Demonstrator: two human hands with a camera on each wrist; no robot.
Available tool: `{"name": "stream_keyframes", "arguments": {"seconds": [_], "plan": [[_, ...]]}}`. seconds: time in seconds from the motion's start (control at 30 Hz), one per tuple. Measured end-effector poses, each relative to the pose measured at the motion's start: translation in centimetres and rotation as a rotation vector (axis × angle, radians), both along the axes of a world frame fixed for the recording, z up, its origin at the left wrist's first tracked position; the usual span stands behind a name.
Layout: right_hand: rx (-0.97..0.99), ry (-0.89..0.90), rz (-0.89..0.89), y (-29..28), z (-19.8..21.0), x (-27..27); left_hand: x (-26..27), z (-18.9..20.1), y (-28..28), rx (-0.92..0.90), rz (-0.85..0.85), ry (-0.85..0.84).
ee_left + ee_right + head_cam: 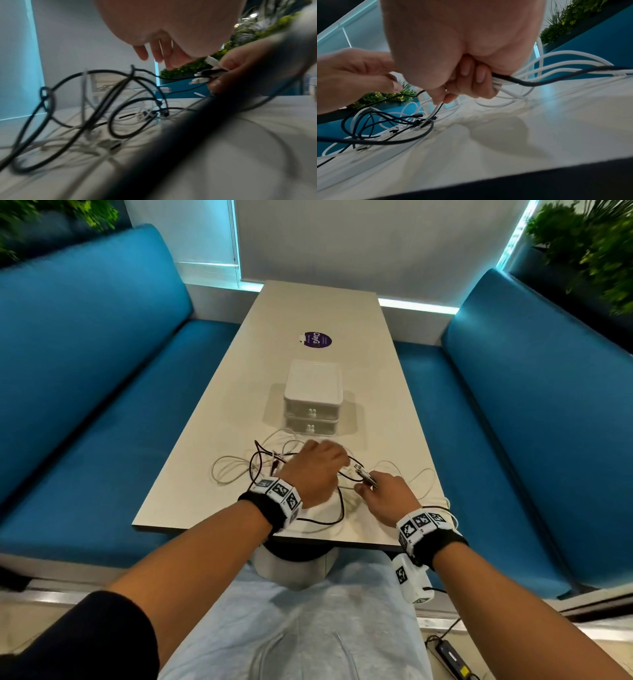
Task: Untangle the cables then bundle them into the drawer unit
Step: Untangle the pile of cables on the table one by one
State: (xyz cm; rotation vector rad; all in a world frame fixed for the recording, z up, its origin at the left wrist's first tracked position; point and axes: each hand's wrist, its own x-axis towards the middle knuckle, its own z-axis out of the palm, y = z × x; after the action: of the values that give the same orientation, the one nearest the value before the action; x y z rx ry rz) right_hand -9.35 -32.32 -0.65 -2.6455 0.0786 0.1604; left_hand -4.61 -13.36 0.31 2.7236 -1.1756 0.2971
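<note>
The cables point(274, 470), black and white, lie in a loose tangle on the near end of the tabletop point(308, 313), just in front of the white drawer unit point(312, 398), whose two drawers are closed. From the head view the right hand point(387, 498) only seems to hold some plug ends; the right wrist view shows its fingers point(471, 79) curled round a bunch of white cables and one black one, which trail off to its right. The left hand point(313, 470) hovers palm down over the tangle, and the left wrist view shows its fingers point(157, 52) hanging relaxed above the loops, holding nothing, close to the plugs in the right hand. Both forearms reach forward over the tabletop's near edge.
</note>
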Motion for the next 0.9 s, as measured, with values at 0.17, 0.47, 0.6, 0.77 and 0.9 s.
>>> {"name": "stream_keyframes", "arguments": {"seconds": [0.17,0.47,0.6,0.77,0.9], "plan": [[-0.016,0.022,0.021,-0.7,0.4,-0.5,-0.9,-2.7,-2.3,0.230,0.036,0.142],[-0.139,0.076,-0.162,-4.6,0.7,-0.1,2.0,-3.4,0.3,0.337,0.120,0.186],[-0.269,0.037,-0.179,-3.9,0.7,-0.2,1.8,-3.1,-0.1,0.325,0.094,0.170],[-0.217,-0.020,-0.106,-0.4,-0.3,-0.1,1.0,-3.4,-1.3,0.256,0.107,0.155],[-0.150,-0.063,-0.129,0.4,-0.8,-0.5,1.1,-3.4,-1.3,0.233,0.126,0.173]]}}
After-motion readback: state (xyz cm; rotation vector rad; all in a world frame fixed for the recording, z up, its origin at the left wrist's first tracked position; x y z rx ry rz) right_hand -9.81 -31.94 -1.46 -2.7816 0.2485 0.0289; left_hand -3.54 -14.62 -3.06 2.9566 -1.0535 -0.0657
